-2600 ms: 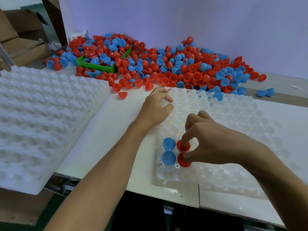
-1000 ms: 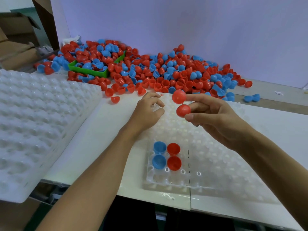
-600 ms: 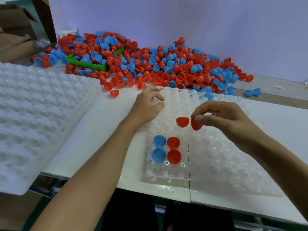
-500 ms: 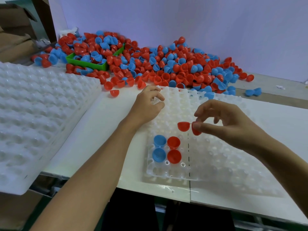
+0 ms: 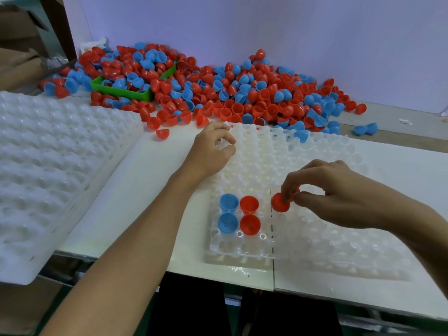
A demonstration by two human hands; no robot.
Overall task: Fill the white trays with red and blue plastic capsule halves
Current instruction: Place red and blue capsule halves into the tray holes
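A: Where do things stand?

B: The right hand (image 5: pixel 339 195) pinches a red half (image 5: pixel 280 202) between thumb and curled fingers, just beside the filled pockets of the white tray (image 5: pixel 315 241). A second bit of red shows behind the fingers, but I cannot tell if it is another half. Two blue halves (image 5: pixel 228 213) and two red halves (image 5: pixel 249 214) already sit in the tray's near left corner.

A: And the other hand?

B: The left hand (image 5: pixel 211 154) rests at the tray's far left edge, fingers loosely curled on the rim; it looks like it is steadying the tray, though how firmly is hard to say.

A: What could go wrong?

B: I think the held half could land tilted or rim-down and sit crooked in its pocket. If two halves are pinched together, one may drop loose and roll. The tray looks light, so a hard push might shift it on the bench (image 5: pixel 145 190) if the left hand slackens.

A: Supply?

B: Plenty: the pile of halves (image 5: pixel 242 93) lies along the far side, around a green bin (image 5: pixel 126 92). A spare stack of trays (image 5: pixel 55 170) waits on the left.
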